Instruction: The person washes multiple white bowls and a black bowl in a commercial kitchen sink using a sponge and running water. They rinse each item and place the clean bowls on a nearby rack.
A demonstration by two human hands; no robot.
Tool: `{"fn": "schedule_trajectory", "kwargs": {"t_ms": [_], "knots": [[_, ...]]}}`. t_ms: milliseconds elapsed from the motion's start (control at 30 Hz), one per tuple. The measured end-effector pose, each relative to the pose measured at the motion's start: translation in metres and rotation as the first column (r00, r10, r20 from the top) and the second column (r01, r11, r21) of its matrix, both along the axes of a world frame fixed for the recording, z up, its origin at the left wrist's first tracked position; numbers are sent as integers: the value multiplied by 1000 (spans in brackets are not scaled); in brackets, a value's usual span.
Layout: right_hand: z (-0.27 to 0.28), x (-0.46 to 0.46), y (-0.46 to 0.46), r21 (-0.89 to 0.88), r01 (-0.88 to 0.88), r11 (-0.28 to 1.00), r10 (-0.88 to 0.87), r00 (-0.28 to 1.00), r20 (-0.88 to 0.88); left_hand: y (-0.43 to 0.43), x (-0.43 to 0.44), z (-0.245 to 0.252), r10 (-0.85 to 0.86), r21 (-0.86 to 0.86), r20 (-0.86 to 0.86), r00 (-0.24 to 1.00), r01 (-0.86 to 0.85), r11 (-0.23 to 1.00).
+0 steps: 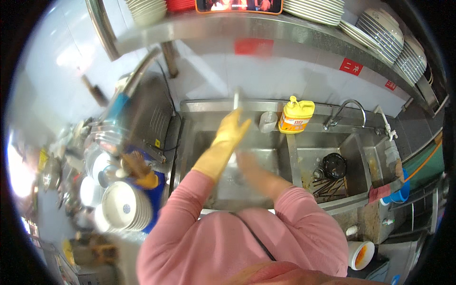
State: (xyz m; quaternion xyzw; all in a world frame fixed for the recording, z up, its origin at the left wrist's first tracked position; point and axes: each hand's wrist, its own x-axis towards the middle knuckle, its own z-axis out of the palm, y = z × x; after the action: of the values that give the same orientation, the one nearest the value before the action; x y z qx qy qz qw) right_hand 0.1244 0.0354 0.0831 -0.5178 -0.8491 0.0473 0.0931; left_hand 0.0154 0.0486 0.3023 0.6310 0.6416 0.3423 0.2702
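My left hand (231, 126) wears a yellow rubber glove and reaches over the back of the large stainless steel sink basin (263, 178). Its thumb stands apart from the fingers, with nothing visible between them. Just past the fingertips is a blurred white tap (236, 99); whether they touch it is unclear. My right hand (245, 160) is bare and blurred by motion, low over the same basin beside the left forearm. Its fingers cannot be made out. On the back ledge stand a clear plastic container (268, 122) and a yellow detergent jug (296, 115) with a pump cap.
The right basin (320, 146) holds a black strainer-like object (334, 166) and several chopsticks (329, 188). A curved metal faucet (351, 103) rises behind it. Stacked bowls (123, 206) stand at left. Overhead, a steel shelf (213, 30) carries plates (315, 10) and a phone (239, 5).
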Motion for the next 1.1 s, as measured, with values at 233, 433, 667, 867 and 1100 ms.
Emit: {"fn": "schedule_trajectory", "kwargs": {"t_ms": [233, 433, 667, 867, 1100], "knots": [[-38, 13, 4, -58, 192, 980, -194, 981, -19, 49, -1, -55, 118, -288, 215, 969, -53, 956], [-26, 65, -7, -65, -141, 988, 154, 942, 297, 45, -34, -56, -208, -257, 301, 931, 289, 922], [10, 98, -21, -143, -221, 965, 252, 930, 267, -41, -13, -56, 12, 158, 214, 977, -47, 986], [18, 101, -18, -126, -366, 922, 386, 845, 371, -173, -17, -134, 165, -46, 170, 971, -160, 986], [47, 44, -20, 42, -587, 808, 533, 760, 373, -254, -9, -168, 422, -209, 252, 871, -376, 902]]}}
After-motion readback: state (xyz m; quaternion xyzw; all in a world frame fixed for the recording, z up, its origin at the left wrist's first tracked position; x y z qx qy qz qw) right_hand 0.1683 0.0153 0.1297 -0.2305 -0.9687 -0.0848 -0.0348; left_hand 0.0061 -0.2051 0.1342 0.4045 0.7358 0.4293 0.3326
